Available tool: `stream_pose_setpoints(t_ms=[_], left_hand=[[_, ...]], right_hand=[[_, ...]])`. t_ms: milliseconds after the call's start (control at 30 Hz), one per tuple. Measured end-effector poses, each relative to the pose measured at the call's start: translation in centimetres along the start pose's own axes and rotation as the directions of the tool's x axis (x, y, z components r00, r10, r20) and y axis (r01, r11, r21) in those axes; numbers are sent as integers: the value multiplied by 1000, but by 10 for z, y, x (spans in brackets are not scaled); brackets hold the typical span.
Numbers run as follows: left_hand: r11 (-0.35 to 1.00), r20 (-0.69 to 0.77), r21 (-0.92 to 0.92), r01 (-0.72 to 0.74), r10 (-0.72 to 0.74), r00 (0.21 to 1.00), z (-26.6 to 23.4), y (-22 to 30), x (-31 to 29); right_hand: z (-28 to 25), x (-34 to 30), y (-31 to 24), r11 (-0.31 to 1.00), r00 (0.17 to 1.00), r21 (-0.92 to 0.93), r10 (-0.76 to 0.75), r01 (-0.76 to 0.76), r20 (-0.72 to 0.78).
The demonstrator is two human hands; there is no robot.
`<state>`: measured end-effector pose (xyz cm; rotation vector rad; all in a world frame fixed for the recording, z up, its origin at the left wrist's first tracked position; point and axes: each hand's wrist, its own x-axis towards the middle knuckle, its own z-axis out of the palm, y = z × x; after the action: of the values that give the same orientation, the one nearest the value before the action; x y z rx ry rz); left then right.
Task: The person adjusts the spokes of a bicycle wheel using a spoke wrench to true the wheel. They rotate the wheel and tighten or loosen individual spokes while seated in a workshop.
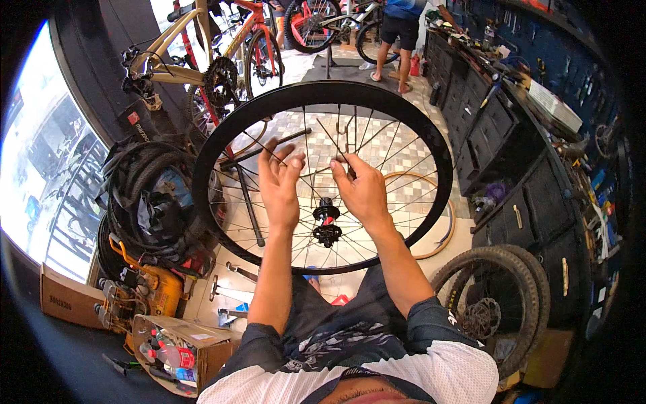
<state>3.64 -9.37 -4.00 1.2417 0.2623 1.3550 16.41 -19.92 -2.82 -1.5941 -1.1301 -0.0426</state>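
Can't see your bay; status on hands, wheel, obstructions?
Left hand blurred, contact unclear. Right hand appears to pinch a spoke. Deep-rimmed bicycle wheel under both hands. Knobby-tired wheels at right, clear of hands.

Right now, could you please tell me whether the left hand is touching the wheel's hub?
Apart: the head view shows the left hand to the left of the black hub, with pale floor visible between them.

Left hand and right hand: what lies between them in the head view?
In the head view, thin dark spokes of the wheel lie between the left hand and right hand; tiled floor shows behind.
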Motion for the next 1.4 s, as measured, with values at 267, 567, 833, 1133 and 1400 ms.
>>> stream_pose_setpoints(t_ms=[267, 567, 833, 1133, 1400], left_hand=[[529, 96, 753, -392, 501, 860, 34, 18, -32], [969, 125, 237, 65, -97, 987, 49, 16, 55], [936, 430, -7, 352, -315, 846, 45, 23, 83], [914, 373, 107, 391, -401, 837, 56, 38, 96], [884, 330, 120, 451, -464, 822, 61, 44, 98]], right_hand=[[-8, -2, 4, 992, 992, 123, -49, 34, 120], [-13, -2, 35, 920, 990, 390, -24, -31, 137], [-12, -1, 28, 821, 911, 536, -49, -197, 410], [-7, 2, 30, 783, 918, 567, 15, -257, 396], [-8, 5, 31, 853, 935, 467, 67, -235, 348]])
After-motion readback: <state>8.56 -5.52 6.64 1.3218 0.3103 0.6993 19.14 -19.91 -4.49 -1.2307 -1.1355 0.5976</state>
